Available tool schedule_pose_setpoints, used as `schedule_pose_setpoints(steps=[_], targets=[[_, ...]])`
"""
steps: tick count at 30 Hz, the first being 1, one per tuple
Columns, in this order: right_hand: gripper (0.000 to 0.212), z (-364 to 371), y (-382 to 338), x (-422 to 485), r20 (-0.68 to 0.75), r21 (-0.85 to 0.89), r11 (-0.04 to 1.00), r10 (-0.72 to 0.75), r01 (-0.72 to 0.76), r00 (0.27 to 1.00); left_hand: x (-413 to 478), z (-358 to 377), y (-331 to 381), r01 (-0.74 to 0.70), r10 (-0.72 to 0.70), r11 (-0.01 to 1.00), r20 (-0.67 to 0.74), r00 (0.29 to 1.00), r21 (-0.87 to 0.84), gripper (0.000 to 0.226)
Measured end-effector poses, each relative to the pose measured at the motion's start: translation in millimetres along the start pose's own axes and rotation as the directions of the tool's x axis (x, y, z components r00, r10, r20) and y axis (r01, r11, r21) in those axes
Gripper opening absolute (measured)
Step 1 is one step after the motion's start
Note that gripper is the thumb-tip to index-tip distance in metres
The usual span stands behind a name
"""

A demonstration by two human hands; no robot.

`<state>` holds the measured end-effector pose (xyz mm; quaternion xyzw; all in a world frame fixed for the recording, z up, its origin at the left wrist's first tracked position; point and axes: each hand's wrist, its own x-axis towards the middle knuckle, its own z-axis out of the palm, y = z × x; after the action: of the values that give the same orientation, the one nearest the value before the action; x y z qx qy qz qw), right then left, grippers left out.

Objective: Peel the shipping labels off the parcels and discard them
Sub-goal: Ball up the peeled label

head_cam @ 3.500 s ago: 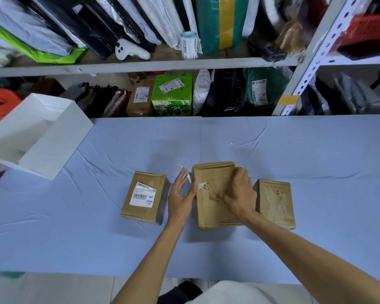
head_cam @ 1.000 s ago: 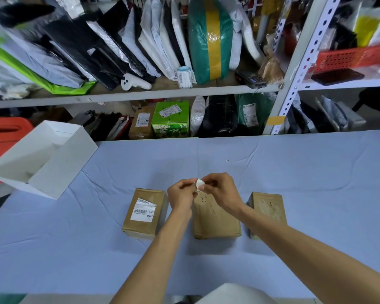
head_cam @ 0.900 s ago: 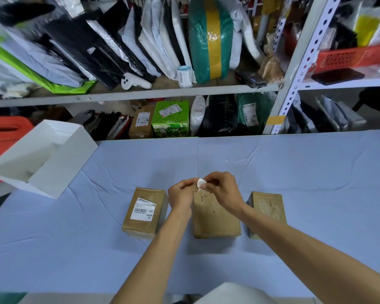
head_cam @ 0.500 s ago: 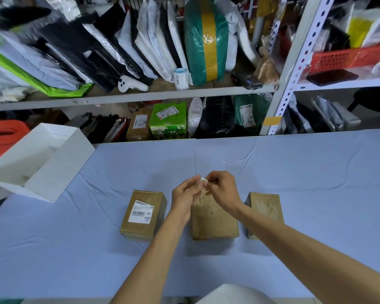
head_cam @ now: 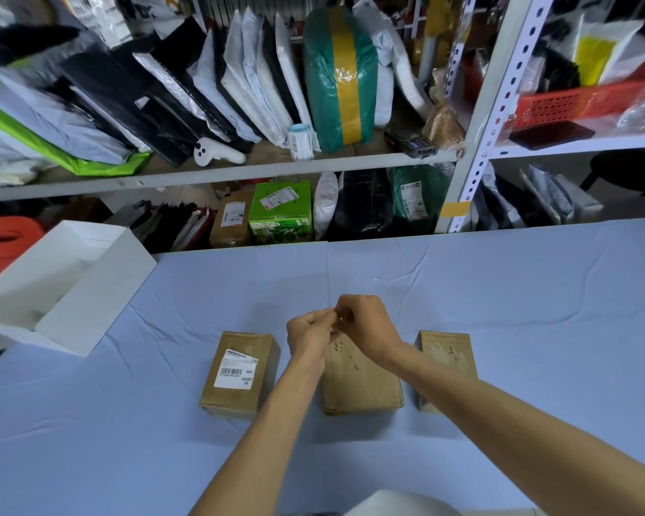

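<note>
A: Looking down at the bench (head_cam: pixel 499 292), what are the hands doing?

B: The left hand (head_cam: pixel 308 331) and the right hand (head_cam: pixel 365 327) are meeting above the far end of the middle parcel (head_cam: pixel 362 381). Both are curling shut, fingertips pinching together at one spot. Whatever they are pinching is hiding between the fingers, so I cannot tell what it is.

A: Are they touching the parcel?

B: They are overlapping its far edge from this angle; whether they are touching it or hanging just above, I cannot tell.

A: And the parcels?

B: Three brown ones are lying in a row on the blue cloth. The left parcel (head_cam: pixel 239 374) is carrying a white shipping label (head_cam: pixel 236 371) with a barcode on its top face. The middle one is showing bare brown paper with some dark marks. The right parcel (head_cam: pixel 445 363) is showing pale torn patches on top, and the right forearm is crossing in front of its near corner.

A: Anything else on the bench?

B: A white open box (head_cam: pixel 90 303) is sitting at the far left edge, well apart from the parcels, mouth facing left and up. Behind the bench, shelving (head_cam: pixel 239 173) is holding bags and packages
</note>
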<state>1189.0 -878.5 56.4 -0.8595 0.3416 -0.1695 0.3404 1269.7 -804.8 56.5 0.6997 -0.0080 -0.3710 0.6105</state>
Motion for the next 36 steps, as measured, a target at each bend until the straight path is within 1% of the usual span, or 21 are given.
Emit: schedule_pose_setpoints(steps=[1,3,5,6,8,10,13,15,17,19,21,25,28,33,34,36], targets=[[0.01,0.9,-0.3,0.3,-0.01,-0.034,0.999,-0.024,0.024,1.0,1.5,1.0,1.7,-0.014,0.014,1.0,0.005,1.0,0.01,0.015],[0.009,0.4,-0.9,1.9,-0.015,-0.029,0.999,-0.039,0.038,0.999,0.8,1.5,8.4,-0.037,0.037,0.999,0.026,0.999,-0.002,0.019],[0.004,-4.5,1.6,4.2,-0.022,0.05,0.998,-0.031,0.032,0.999,-0.1,0.3,15.2,-0.056,0.057,0.998,0.049,0.997,-0.025,0.025],[0.007,-8.7,1.9,5.4,-0.014,0.096,0.995,-0.031,0.032,0.999,0.1,-0.6,17.0,-0.06,0.062,0.998,0.06,0.996,-0.032,0.026],[0.015,-18.0,3.6,8.1,0.028,0.139,0.99,-0.044,0.04,0.999,-0.1,-0.9,17.9,-0.04,0.044,0.998,0.077,0.996,-0.048,0.022],[0.018,-25.4,6.2,10.1,0.086,0.137,0.989,-0.068,0.055,0.994,-1.4,0.3,17.7,-0.005,0.011,0.997,0.083,0.996,-0.072,0.023],[0.019,-31.2,7.8,11.9,0.158,0.143,0.989,-0.063,0.04,0.985,0.6,0.4,14.9,0.02,-0.011,0.995,0.088,0.996,-0.103,0.021],[0.016,-32.3,4.8,11.6,0.172,0.131,0.989,-0.085,0.063,0.981,4.3,-2.4,13.4,0.024,-0.013,0.993,0.093,0.996,-0.116,0.017],[0.015,-32.7,-0.2,11.6,0.153,0.15,0.985,-0.112,0.089,0.982,6.1,-5.3,13.4,0.028,-0.015,0.992,0.102,0.995,-0.12,0.015],[0.013,-30.7,-3.3,12.4,0.125,0.259,0.965,-0.082,0.047,0.989,6.3,-8.8,15.8,0.015,0.001,0.99,0.111,0.994,-0.14,0.012],[0.01,-27.1,-5.3,12.6,0.095,0.316,0.948,-0.059,0.026,0.994,7.7,-11.7,18.2,0.015,0.011,0.984,0.145,0.989,-0.179,0.008],[0.008,-23.6,-6.2,15.0,0.065,0.323,0.946,-0.056,0.032,0.996,11.8,-13.7,18.9,0.016,0.025,0.98,0.199,0.98,-0.199,0.015],[0.005,-24.2,-6.1,16.9,0.061,0.32,0.947,-0.051,0.029,0.997,10.6,-10.9,17.6,0.035,0.026,0.968,0.24,0.97,-0.249,0.02],[0.006,-25.4,-6.7,20.4,0.003,0.33,0.944,0.015,-0.016,1.0,3.8,-12.9,17.7,0.057,0.062,0.951,0.37,0.927,-0.303,0.026],[0.006,-25.4,-6.9,20.6,0.003,0.326,0.945,0.019,-0.019,1.0,2.4,-13.2,18.5,0.047,0.066,0.956,0.366,0.928,-0.291,0.025],[0.005,-24.2,-8.4,20.3,0.012,0.296,0.955,0.009,-0.012,1.0,-1.0,-12.8,19.5,0.016,0.073,0.962,0.312,0.947,-0.272,0.022]])
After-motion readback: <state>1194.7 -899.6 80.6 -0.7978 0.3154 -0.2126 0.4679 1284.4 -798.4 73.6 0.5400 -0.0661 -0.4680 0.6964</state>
